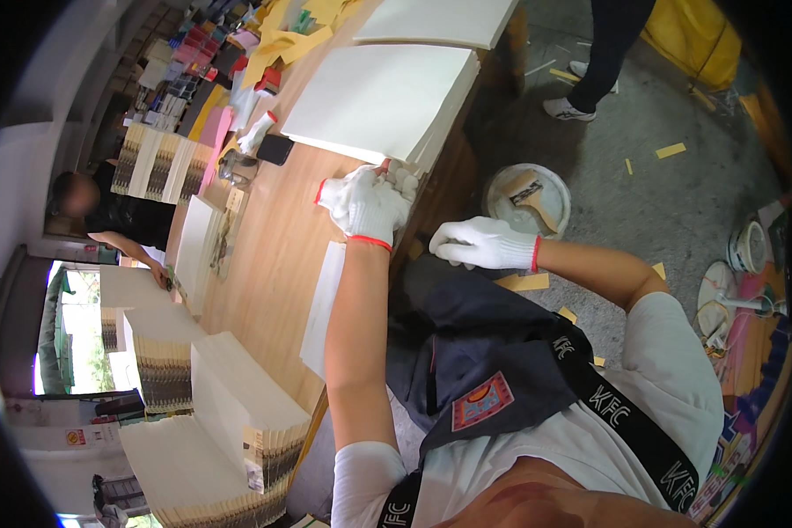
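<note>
White knit fabric with a red cuff covers the left hand (371, 206), which sits at the right edge of the light-brown wooden table (264, 255), just beside the near edge of a thick stack of large white sheets (378, 95). That stack lies on the table, along its right edge toward the far end. The left fingers are curled in; I cannot tell what they have hold of. The similarly gloved right hand (484, 243) is off the table's right side, fingers loosely bent; its palm is hidden, so whether it holds anything I cannot tell. On the floor right of the table stands a round white plastic bucket (566, 189) containing a wooden-handled brush (528, 191). Across the table's left side is a co-worker in dark clothing (141, 216).
</note>
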`<state>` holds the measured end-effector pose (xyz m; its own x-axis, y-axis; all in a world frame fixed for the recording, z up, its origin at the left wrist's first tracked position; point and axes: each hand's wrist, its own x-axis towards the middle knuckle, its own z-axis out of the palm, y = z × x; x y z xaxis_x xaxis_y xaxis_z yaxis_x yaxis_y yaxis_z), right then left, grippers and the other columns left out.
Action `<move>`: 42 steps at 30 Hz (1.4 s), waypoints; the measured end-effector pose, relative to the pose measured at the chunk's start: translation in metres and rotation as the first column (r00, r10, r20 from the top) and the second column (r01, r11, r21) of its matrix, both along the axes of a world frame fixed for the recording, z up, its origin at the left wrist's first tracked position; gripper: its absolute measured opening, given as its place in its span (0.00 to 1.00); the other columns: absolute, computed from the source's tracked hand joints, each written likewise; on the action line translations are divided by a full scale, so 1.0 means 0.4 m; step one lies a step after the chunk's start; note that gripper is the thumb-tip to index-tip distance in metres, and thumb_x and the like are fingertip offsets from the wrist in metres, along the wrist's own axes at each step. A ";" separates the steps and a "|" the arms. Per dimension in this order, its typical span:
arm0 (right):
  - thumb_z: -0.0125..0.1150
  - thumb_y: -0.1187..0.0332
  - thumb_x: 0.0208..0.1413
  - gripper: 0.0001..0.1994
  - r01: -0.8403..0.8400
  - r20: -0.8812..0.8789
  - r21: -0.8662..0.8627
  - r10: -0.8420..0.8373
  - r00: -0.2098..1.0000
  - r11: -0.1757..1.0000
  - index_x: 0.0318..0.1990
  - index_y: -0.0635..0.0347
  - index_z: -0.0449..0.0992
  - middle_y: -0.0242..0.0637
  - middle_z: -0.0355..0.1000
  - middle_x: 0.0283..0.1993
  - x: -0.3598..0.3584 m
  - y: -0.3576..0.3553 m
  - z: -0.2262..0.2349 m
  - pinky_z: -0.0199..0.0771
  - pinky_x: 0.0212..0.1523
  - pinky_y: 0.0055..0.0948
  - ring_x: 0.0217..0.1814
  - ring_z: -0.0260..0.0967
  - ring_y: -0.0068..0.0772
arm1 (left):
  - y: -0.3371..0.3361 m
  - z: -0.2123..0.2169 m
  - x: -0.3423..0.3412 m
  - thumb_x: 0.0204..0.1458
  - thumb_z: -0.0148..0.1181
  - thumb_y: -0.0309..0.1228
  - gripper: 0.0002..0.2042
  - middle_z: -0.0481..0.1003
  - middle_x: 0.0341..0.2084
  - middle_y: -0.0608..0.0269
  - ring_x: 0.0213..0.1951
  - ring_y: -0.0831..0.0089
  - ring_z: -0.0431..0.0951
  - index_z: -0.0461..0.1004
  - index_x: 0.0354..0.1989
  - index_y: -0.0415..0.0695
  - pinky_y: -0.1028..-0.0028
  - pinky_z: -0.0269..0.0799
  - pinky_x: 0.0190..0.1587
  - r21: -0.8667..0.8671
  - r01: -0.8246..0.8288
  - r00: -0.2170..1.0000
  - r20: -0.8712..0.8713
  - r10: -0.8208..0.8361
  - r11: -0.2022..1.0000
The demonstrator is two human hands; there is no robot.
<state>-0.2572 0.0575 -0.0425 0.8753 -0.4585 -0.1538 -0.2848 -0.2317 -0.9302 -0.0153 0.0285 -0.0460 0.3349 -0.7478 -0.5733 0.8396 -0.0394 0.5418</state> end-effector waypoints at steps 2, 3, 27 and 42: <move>0.48 0.51 0.65 0.19 0.018 0.051 -0.002 -0.018 0.999 1.000 0.50 0.53 0.76 0.35 0.78 0.34 -0.014 -0.021 -0.020 0.75 0.37 0.31 0.32 0.77 0.30 | 0.013 0.038 -0.048 0.61 0.48 0.34 0.10 0.73 0.34 0.54 0.37 0.60 0.76 0.68 0.37 0.40 0.58 0.72 0.36 0.025 -0.058 0.996 0.076 0.056 0.998; 0.48 0.51 0.65 0.19 0.031 0.047 0.002 -0.031 0.998 1.000 0.50 0.54 0.76 0.35 0.79 0.34 -0.016 -0.027 -0.023 0.75 0.37 0.30 0.32 0.76 0.30 | 0.023 0.048 -0.052 0.62 0.47 0.34 0.10 0.74 0.35 0.54 0.36 0.61 0.76 0.68 0.38 0.39 0.60 0.73 0.36 0.033 -0.031 0.996 0.086 0.028 0.999; 0.56 0.68 0.55 0.21 0.252 0.222 -0.820 -0.120 0.968 0.514 0.58 0.43 0.69 0.33 0.69 0.61 0.082 -0.249 -0.019 0.79 0.41 0.41 0.42 0.77 0.43 | -0.122 0.106 -0.028 0.63 0.50 0.47 0.24 0.66 0.60 0.48 0.58 0.55 0.69 0.62 0.57 0.40 0.58 0.68 0.58 -0.006 0.052 0.987 0.154 -0.051 0.999; 0.50 0.67 0.59 0.27 0.488 0.225 -0.830 -0.638 0.737 0.271 0.67 0.34 0.64 0.37 0.67 0.66 -0.107 -0.739 0.001 0.76 0.51 0.43 0.50 0.76 0.49 | -0.114 0.043 0.020 0.64 0.47 0.37 0.14 0.72 0.54 0.57 0.47 0.56 0.76 0.67 0.55 0.47 0.54 0.74 0.36 -0.062 -0.024 0.976 0.213 0.036 0.998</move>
<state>-0.2999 -0.2382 -0.0423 0.3491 -0.7932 0.4989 -0.7584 -0.5519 -0.3467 -0.0074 -0.0171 -0.0287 0.4677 -0.7658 -0.4414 0.7043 0.0211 0.7096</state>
